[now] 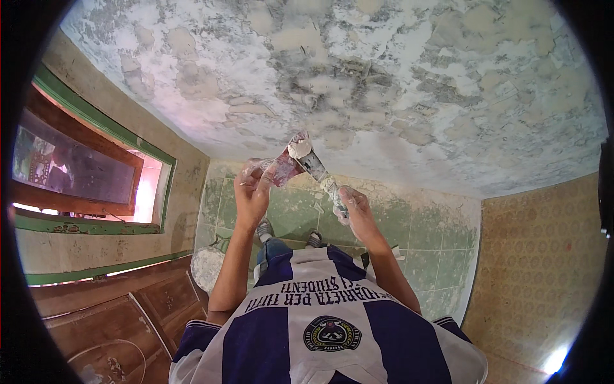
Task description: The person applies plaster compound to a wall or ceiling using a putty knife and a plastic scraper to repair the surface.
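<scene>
My left hand [253, 184], smeared with white paste, pinches a flat reddish spreader [286, 170] between thumb and fingers. My right hand [355, 210] is wrapped round the paste-crusted handle of a putty knife [313, 166], its metal blade pointing up and to the left. The two blades meet at their tips, where a lump of white putty [299, 148] sits. Which blade bears most of the lump I cannot tell. Both tools are held in front of a patchy wall [384, 83] with grey stains and cream filler patches.
A whitish round container [208, 267] stands on the left by my forearm, near a brown wooden door [169, 301]. Above the door a green-framed window [96, 166] has its wooden sash tilted. Green tiles [422, 224] cover the floor; a patterned tan surface [537, 256] lies to the right.
</scene>
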Demonstrator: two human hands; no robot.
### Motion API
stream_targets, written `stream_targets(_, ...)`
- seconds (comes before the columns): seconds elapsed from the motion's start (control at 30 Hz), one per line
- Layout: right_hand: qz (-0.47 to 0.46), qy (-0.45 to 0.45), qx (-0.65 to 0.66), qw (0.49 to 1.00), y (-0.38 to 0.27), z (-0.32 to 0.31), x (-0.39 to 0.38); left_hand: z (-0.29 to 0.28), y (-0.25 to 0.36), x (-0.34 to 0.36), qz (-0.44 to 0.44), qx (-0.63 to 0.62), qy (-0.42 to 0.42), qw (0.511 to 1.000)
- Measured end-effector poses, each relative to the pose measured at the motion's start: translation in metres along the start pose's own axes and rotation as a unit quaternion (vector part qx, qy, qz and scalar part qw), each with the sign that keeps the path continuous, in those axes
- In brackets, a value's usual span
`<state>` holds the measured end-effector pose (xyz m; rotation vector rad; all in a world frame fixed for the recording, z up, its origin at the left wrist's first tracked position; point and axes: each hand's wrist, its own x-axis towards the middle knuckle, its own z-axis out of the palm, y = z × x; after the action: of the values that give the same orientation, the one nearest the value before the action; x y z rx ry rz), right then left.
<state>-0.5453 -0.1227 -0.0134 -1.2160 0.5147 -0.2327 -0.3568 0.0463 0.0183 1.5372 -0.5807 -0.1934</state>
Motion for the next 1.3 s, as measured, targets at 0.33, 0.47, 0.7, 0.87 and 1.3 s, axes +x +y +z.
stream_targets(0.33, -0.177, 0.006, -0.183, 0.967, -0.082, 0.020, 0.010, -0.066, 0.025, 0.059, -0.224, -0.248, -0.055, 0.941)
stream_targets(0.47, -0.299, -0.012, -0.374, 0.878, -0.123, 0.038, 0.028, -0.093, 0.019, 0.084, -0.229, -0.175, -0.153, 0.945)
stream_targets(0.7, -0.302, -0.051, -0.618, 0.724, -0.146, 0.055, 0.045, -0.124, 0.010, 0.120, -0.220, -0.158, -0.155, 0.950)
stream_targets(0.87, -0.254, -0.059, -0.566, 0.782, -0.157, 0.063, 0.039, -0.139, 0.010, 0.131, -0.241, -0.192, -0.181, 0.934)
stream_targets(1.3, -0.219, -0.138, -0.471, 0.843, -0.162, 0.115, 0.090, -0.151, 0.030, 0.153, -0.234, -0.117, -0.302, 0.917)
